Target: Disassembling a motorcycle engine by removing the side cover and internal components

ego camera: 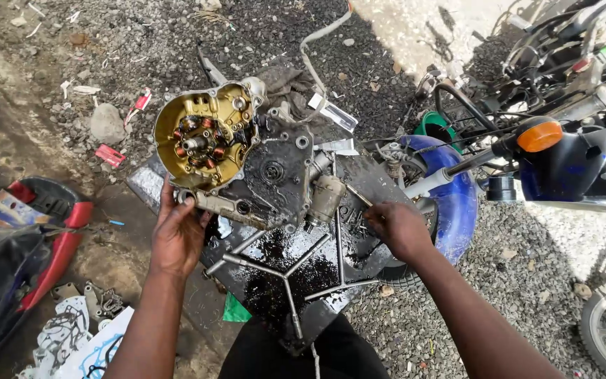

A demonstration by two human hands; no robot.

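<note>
Nearest me, a Y-shaped socket wrench (285,277) lies on an oily black panel (359,231) that serves as my work surface, laid over a tyre on the gravel. Just beyond it sits the greasy engine case (275,175), with its gold stator cover (201,137) swung open to the far left, copper coils showing. My left hand (176,235) has its fingers clenched on the case's near-left edge, I judge to steady it. My right hand (400,228) grasps a thin tool (359,196) whose tip points at the small cylindrical motor (326,198) on the case's right side. A red fairing (61,242) and paper gaskets (71,337) lie to the near left; a motorcycle with an orange indicator (539,135) crowds the far right, its blue mudguard (457,200) just beside my right hand.
</note>
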